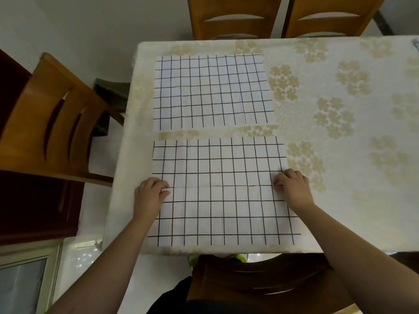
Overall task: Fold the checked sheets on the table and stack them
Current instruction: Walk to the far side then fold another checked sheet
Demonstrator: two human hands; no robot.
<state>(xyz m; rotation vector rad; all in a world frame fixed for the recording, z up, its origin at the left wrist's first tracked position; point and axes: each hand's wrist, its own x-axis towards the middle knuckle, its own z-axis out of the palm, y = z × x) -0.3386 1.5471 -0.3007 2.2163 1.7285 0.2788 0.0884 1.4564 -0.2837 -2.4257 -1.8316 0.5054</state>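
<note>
Two white sheets with a black checked grid lie flat on the table (340,155). The far sheet (213,91) lies untouched near the table's far left corner. The near sheet (222,191) spreads out in front of me and shows a crease across its middle. My left hand (150,193) pinches the near sheet's left edge at that crease with curled fingers. On the opposite side, my right hand (291,186) pinches the right edge at the same height.
A cream tablecloth with a tan flower pattern covers the table. Wooden chairs stand at the far side (233,19) (328,17), at the left (52,118) and under me at the near edge (260,279). The table's right half holds only the cloth.
</note>
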